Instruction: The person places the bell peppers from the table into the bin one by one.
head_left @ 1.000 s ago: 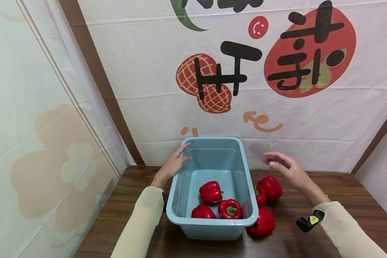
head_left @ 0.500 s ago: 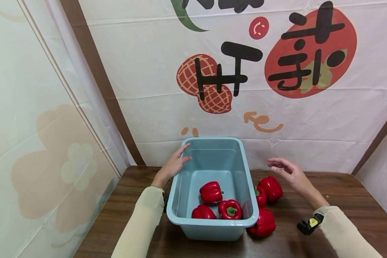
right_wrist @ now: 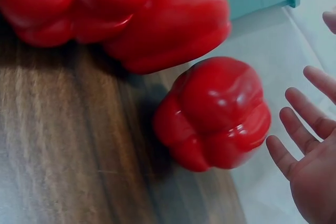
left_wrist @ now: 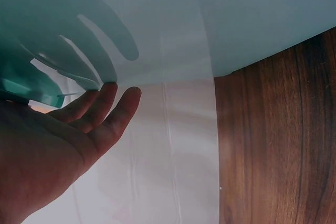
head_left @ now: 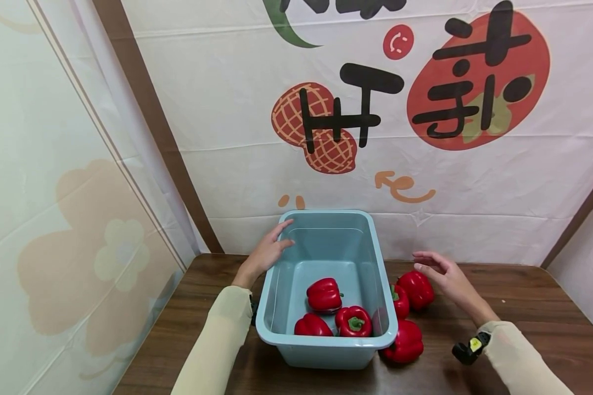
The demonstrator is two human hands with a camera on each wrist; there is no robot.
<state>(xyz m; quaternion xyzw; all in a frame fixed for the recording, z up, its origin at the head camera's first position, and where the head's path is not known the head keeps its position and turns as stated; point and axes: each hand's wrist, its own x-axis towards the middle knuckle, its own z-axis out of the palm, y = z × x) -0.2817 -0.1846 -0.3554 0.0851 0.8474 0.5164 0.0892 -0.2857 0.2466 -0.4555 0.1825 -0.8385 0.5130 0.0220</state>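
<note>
A light blue plastic bin (head_left: 328, 351) holds several red bell peppers, among them a pepper on its side (head_left: 324, 295) and a pepper with its stem up (head_left: 353, 321). My left hand (head_left: 265, 253) is at the bin's left rim, fingers extended; the left wrist view shows its fingertips (left_wrist: 134, 94) close to the outer wall. Right of the bin, my right hand (head_left: 447, 277) is spread just over the farthest pepper (head_left: 415, 289), holding nothing. In the right wrist view its fingers (right_wrist: 283, 153) are beside that red pepper (right_wrist: 212, 114).
Two more red bell peppers, the middle one (head_left: 400, 302) and the nearest one (head_left: 404, 343), lie against the bin's right side on the brown wooden table (head_left: 519, 329). A printed white cloth (head_left: 217, 181) hangs directly behind the table.
My right hand has come down and slightly right, closer to the farthest pepper. The left hand, bin and peppers have kept their places.
</note>
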